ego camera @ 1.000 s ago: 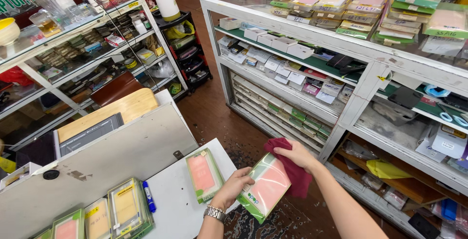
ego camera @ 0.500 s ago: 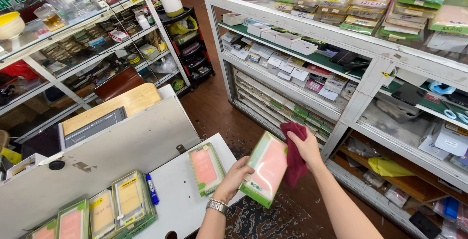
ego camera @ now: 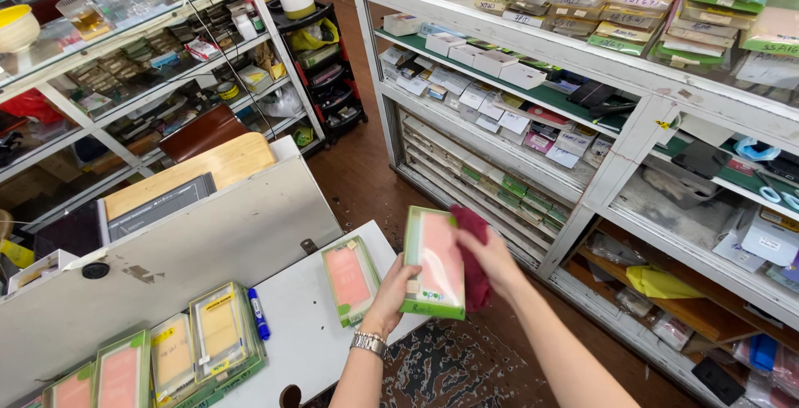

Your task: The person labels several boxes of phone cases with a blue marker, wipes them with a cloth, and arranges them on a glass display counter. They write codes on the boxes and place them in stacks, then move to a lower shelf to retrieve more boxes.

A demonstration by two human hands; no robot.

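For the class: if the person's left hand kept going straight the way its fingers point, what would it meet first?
The left hand points up and right, and already grips the green-edged pink packet. Past the packet, probably the dark red cloth in the right hand; depth is uncertain.

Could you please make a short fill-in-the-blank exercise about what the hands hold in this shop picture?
1. The left hand holds a flat package with a pink front and a ____ border.
2. The right hand presses a dark red ____ against that package.
3. A metal ____ sits on the left wrist.
4. A blue marker lies on the ____ table.

Missing words: green; cloth; watch; white
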